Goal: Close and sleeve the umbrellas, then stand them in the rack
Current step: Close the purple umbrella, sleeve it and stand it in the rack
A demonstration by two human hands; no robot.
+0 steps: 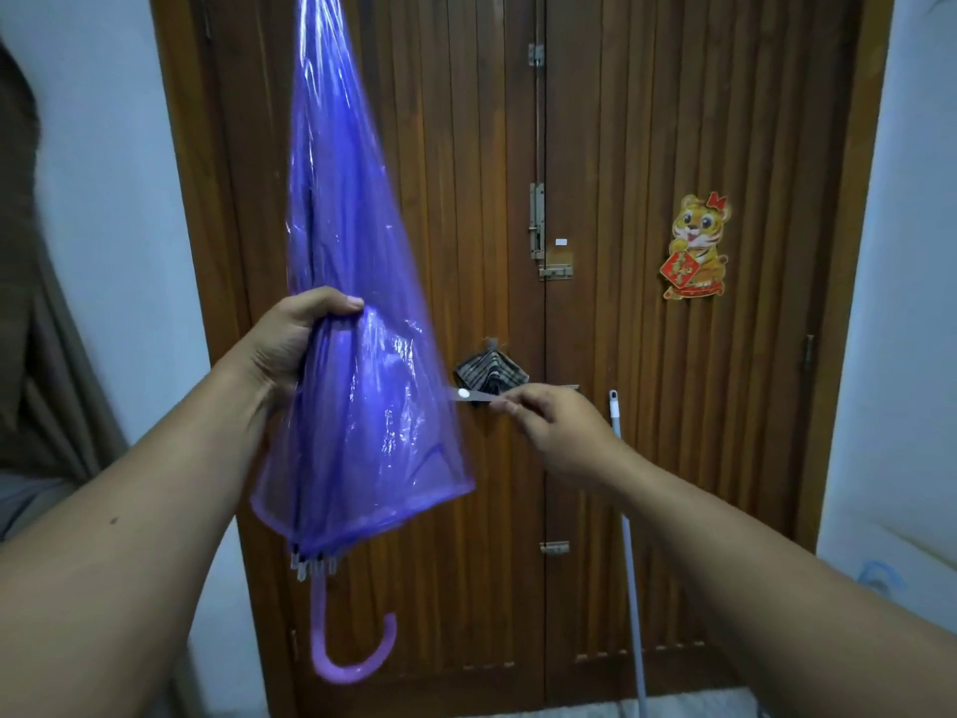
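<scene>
Purple umbrella (pixel 357 365): folded, held tip-up before the wooden door (pixel 621 355), hooked handle hanging below. Left hand (pixel 290 344): fingers curled round the canopy at mid-height. Right hand (pixel 549 427): fingers pinching the closure strap (pixel 474 395), drawn out right of the umbrella. Plaid umbrella (pixel 489 373): behind the strap, against the door. Tiger sticker (pixel 696 246): upper right on the door.

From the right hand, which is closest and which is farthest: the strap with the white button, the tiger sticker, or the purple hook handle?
1. Strap: pinched in the right hand.
2. Tiger sticker: up to its right, on the door.
3. Purple hook handle: low down to its left.
</scene>
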